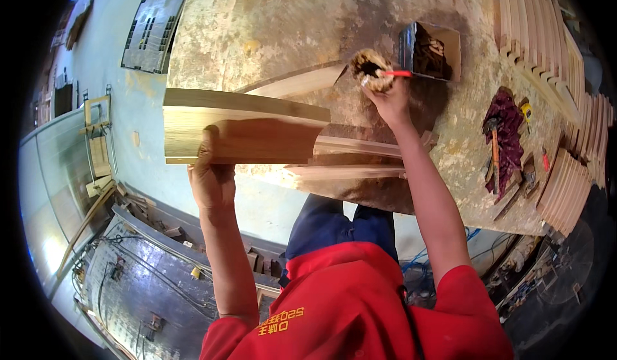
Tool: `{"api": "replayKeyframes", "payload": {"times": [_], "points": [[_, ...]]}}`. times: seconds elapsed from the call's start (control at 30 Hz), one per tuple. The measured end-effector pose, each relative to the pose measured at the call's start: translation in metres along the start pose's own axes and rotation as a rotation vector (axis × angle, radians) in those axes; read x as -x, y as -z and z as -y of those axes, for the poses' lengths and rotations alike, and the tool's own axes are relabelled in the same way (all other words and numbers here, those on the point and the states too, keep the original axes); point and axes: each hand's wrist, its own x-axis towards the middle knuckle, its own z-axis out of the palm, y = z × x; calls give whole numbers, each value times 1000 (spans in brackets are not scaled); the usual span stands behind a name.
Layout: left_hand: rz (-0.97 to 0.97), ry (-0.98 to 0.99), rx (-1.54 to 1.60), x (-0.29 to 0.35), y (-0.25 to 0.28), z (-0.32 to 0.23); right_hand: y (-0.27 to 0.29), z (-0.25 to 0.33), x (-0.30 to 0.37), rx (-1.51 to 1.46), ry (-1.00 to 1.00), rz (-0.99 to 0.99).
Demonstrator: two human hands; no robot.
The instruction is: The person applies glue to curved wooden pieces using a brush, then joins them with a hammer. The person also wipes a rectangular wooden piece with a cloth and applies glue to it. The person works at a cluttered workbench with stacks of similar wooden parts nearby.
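I have the left hand (213,180) clamped on the lower edge of a pale wooden panel (244,132), with the thumb laid flat across its face and the remaining fingers mostly concealed behind it. The panel is held in the air above the near left corner of the desk (443,3); its right end is concave, and a shadow covers part of its right half. I have the right hand (391,103) gripping a shaggy brown tuft (367,61) with a dark centre; a red stick (402,73) projects from it toward the right. I cannot tell the exact kind of this implement. Just beside it, to the right, stands an open box (453,54) containing dark brown material that I cannot identify. Behind the panel, a curved wooden strip (295,82) lies on the desk; further wooden strips (350,172) lie along the near side, passing close to the right forearm. Toward the right side of the desk I note a crumpled dark red cloth (509,125), with an orange-handled hammer (495,154) lying on it and a small yellow object (526,110) at its right edge. Curved wooden pieces (533,19) are stacked in rows along the far right edge.
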Motion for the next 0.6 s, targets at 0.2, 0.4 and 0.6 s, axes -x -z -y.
{"api": "replayKeyframes", "payload": {"times": [0.2, 0.4, 0.6], "points": [[114, 85, 4, -26, 55, -9, 34, 61, 61, 345, -27, -99], [333, -237, -402, 38, 7, -6, -4, 219, 160, 354, 260, 29], [629, -207, -671, 122, -45, 21, 1, 209, 191, 87, 47, 135]]}}
